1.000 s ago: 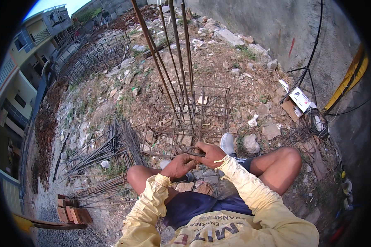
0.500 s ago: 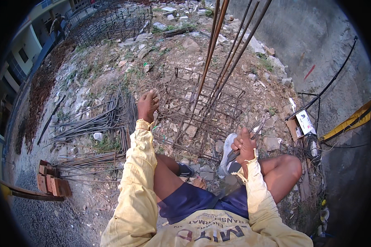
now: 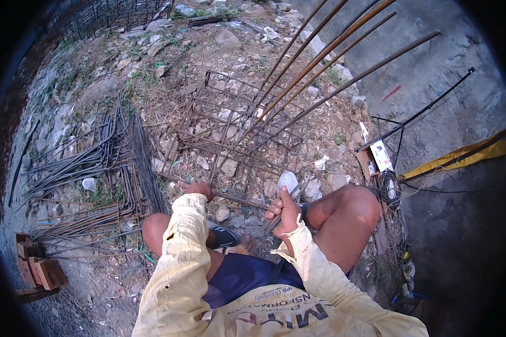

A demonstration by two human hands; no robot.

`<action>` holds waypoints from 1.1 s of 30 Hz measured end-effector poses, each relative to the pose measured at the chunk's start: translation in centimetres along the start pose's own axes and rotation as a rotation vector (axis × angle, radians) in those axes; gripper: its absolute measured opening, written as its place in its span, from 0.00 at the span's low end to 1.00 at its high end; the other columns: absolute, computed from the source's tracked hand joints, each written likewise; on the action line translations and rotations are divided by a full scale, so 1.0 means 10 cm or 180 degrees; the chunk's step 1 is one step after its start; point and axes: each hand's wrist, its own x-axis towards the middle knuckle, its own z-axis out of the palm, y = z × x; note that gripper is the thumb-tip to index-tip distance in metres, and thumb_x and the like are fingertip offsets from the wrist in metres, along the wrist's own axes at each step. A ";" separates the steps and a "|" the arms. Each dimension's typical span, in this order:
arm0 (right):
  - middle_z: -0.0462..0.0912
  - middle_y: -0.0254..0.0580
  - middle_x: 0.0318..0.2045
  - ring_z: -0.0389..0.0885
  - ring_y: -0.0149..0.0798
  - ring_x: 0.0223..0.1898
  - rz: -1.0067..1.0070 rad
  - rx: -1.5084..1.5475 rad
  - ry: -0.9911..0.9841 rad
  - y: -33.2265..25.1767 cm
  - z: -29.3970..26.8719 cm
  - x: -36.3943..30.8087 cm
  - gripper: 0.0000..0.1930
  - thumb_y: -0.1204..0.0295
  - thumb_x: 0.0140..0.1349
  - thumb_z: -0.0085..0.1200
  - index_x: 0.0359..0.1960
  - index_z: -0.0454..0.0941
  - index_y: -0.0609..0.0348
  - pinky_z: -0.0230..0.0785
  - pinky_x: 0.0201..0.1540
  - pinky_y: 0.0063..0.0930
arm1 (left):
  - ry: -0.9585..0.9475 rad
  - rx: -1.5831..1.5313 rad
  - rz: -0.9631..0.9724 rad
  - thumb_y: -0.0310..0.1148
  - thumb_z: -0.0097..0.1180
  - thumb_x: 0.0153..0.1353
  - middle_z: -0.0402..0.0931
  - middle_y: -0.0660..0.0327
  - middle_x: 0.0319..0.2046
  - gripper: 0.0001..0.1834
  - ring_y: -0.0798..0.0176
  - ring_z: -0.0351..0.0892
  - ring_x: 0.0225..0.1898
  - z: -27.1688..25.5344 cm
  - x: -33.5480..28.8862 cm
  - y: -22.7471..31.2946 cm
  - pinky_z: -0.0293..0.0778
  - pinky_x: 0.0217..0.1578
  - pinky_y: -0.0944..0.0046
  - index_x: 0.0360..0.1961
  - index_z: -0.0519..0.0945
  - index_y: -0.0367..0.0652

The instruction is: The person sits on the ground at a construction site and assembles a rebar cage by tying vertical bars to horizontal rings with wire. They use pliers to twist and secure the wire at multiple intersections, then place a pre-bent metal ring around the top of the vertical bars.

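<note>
On the rubble in front of me lies a grid of rusty rebar [image 3: 239, 147], tied from crossing bars. Several long rebar rods [image 3: 326, 49] rise from its middle and fan out toward the wall. My left hand [image 3: 199, 190] is closed at the grid's near left corner, its fingers around the edge bar; the fingertips are partly hidden. My right hand [image 3: 285, 212] is wrapped around the handles of a dark metal pair of pincers, thumb up, above my shoe and close to the grid's near edge. The pincers' jaws are hard to make out against the rubble.
Bent rebar pieces [image 3: 90, 149] and a bundle of thin tie wire [image 3: 146, 160] lie left. Red bricks [image 3: 42, 268] sit at lower left. Near the grey wall [image 3: 433, 73] stand a black stand [image 3: 427, 106], a white box [image 3: 381, 156] and a yellow strip [image 3: 461, 156].
My left hand has come down and nearer, onto the grid's near edge. My right hand with the pincers has moved left. The view has shifted right and downward.
</note>
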 end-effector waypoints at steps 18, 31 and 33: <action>0.64 0.25 0.18 0.64 0.25 0.17 -0.1513 0.0525 -0.0355 -0.72 -0.09 -0.27 0.18 0.56 0.64 0.59 0.25 0.65 0.47 0.60 0.22 0.25 | -0.0359 -0.0527 0.0534 0.41 0.57 0.52 0.82 0.55 0.48 0.19 0.52 0.81 0.51 0.41 0.20 1.30 0.77 0.47 0.51 0.43 0.85 0.46; 0.81 0.42 0.41 0.77 0.31 0.36 -0.3399 0.0096 0.0128 -1.59 0.65 0.51 0.21 0.53 0.71 0.43 0.40 0.75 0.61 0.71 0.28 0.27 | 0.0336 -0.1566 0.0361 0.52 0.57 0.55 0.80 0.44 0.46 0.28 0.42 0.79 0.49 0.23 0.29 0.33 0.74 0.50 0.50 0.45 0.82 0.38; 0.81 0.42 0.35 0.77 0.35 0.32 -0.3508 -0.0175 0.0207 -1.60 0.62 0.45 0.24 0.50 0.71 0.41 0.35 0.75 0.60 0.70 0.31 0.31 | 0.2261 -0.1863 -0.0505 0.49 0.55 0.58 0.78 0.42 0.48 0.27 0.39 0.78 0.50 0.06 0.04 0.26 0.71 0.53 0.48 0.51 0.75 0.38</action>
